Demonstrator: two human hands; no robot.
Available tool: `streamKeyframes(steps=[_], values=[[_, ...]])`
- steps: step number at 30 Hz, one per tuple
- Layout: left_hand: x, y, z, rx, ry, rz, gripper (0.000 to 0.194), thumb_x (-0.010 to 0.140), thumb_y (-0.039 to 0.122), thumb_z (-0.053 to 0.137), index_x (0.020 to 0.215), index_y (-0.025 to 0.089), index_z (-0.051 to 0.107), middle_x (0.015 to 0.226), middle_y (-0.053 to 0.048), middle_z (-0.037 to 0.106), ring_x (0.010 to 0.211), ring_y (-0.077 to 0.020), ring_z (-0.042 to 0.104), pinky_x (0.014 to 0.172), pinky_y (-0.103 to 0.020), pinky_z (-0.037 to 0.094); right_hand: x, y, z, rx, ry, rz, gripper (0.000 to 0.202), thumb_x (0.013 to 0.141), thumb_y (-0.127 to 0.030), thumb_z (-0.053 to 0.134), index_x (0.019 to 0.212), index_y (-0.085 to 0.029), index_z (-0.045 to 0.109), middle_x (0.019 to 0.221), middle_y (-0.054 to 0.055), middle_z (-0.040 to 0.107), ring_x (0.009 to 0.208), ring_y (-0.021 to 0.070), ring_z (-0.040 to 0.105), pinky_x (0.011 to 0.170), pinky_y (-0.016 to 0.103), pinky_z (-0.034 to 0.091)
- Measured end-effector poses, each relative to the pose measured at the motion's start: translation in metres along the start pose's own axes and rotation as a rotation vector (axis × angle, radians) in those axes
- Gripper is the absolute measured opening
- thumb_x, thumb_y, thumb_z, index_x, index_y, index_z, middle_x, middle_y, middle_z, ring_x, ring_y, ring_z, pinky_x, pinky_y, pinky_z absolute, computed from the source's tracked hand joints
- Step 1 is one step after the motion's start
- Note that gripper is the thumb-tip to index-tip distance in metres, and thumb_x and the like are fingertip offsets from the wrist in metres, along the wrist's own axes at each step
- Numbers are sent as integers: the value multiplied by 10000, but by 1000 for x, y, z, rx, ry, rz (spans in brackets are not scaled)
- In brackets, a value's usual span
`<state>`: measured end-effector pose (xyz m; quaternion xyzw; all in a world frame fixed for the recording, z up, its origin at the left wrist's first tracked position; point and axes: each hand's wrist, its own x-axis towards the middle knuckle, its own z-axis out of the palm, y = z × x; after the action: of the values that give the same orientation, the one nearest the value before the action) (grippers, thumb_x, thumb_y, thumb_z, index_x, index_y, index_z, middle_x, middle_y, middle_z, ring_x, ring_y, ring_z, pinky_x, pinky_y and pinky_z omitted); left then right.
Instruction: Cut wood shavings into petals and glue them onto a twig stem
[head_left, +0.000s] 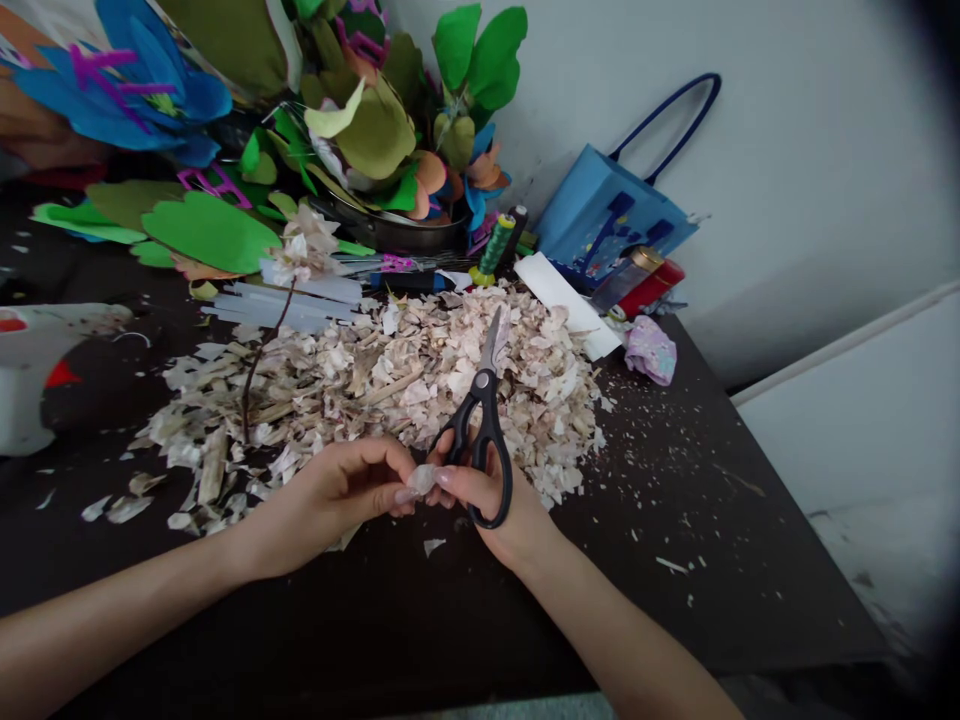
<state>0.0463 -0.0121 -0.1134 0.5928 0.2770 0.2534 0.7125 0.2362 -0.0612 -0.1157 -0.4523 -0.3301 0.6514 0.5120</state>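
Between the fingertips of both hands is a small pale, papery petal-like piece [423,480]. My left hand [337,495] pinches it from the left with thumb and fingers. My right hand [487,495] pinches its other side and also carries black-handled scissors [486,385], hung on the hand with the blades pointing away from me. Under and beyond the hands spreads a wide heap of dry, pale flakes [420,370] on the dark table [465,620]. A thin brown twig [262,360] with a pale petal flower [304,245] at its top rises from the heap's left side.
Behind the heap stand felt flowers and leaves in a round metal pan [397,232]. Translucent sticks [292,303], a green thread spool [493,248], a white strip [568,305], a blue bag [611,215] and a crumpled lilac cloth [651,350] lie around. A white glue gun [37,370] sits left.
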Motion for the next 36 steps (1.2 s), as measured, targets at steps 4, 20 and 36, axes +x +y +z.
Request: streamKeyframes(steps=[4,20,36], values=[[1,0,0,11,-4,30,101,899,274,693,844,189,704,837,-36,718,780,-156,656,715,-249,528,0,-1,1,12,-17,20,253,679,-266,790,858,-202,622,719,-23,664,565,123,601,512,250,403],[3,-1,0,-167,77,-157,218,864,389,735,864,177,681,761,-28,707,696,-148,624,684,-262,504,1,-1,3,29,9,2,268,642,-254,799,836,-205,620,683,-31,640,556,127,591,498,246,397],[6,5,-17,-383,110,-180,198,794,341,832,827,181,719,788,-16,723,760,-130,666,748,-226,535,-10,-6,6,-183,-64,-115,412,833,-586,717,844,-200,575,624,-28,559,532,117,532,541,260,447]])
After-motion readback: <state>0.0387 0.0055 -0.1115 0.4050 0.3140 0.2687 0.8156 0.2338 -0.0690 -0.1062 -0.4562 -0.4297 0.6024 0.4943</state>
